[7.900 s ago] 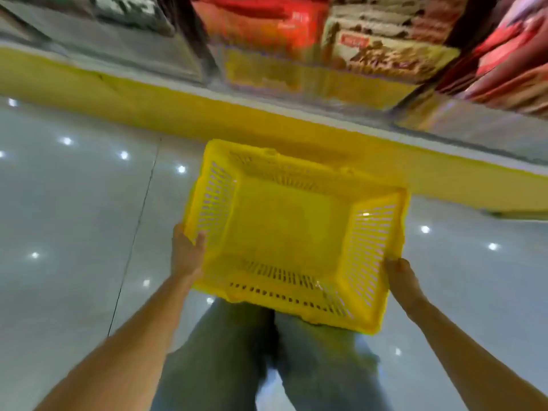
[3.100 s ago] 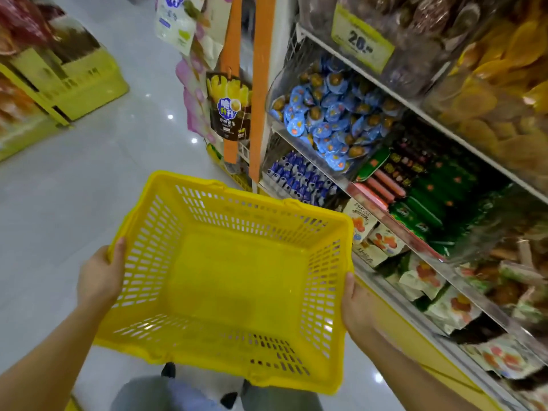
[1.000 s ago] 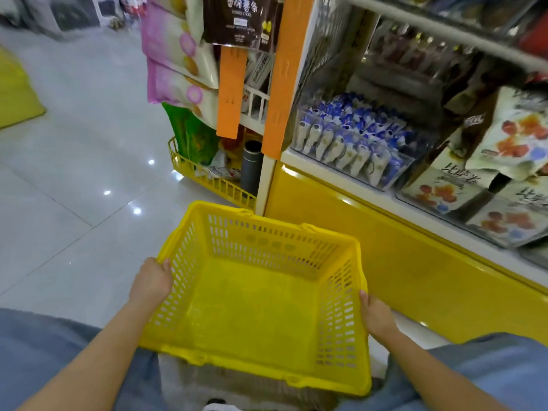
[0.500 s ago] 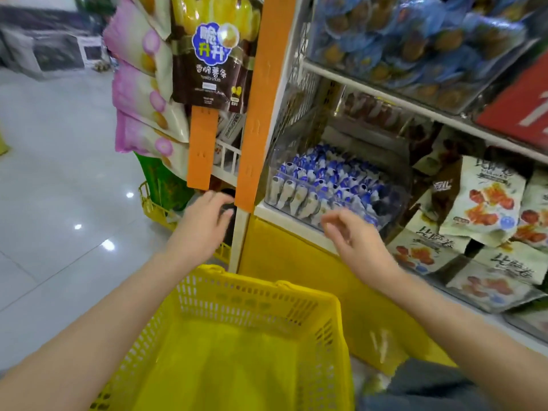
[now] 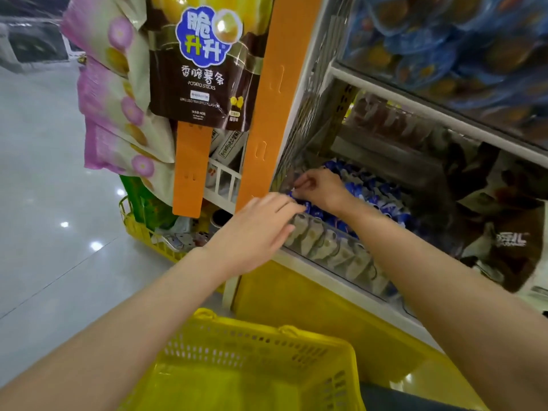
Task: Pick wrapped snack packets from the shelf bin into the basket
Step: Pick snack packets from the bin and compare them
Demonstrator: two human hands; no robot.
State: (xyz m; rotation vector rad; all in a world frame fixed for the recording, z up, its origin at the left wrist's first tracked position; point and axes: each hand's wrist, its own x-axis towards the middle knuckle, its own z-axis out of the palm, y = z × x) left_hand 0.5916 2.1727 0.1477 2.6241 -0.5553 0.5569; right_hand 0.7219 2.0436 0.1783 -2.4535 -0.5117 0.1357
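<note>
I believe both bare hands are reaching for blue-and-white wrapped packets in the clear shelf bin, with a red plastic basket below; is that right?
Not quite: the head view shows the slotted plastic basket is yellow, not red. The rest holds: left hand and right hand reach for blue-and-white wrapped packets in the clear shelf bin above it.

A: Which colour has the basket point(image 5: 252, 348)?
B: Bright yellow, with rows of small slots in the walls. The packets point(image 5: 388, 191) are blue and white.
A: And the hanging bag point(image 5: 201, 60)?
B: Dark brown, with a blue and yellow label. The long strip point(image 5: 268, 99) is plain orange.
</note>
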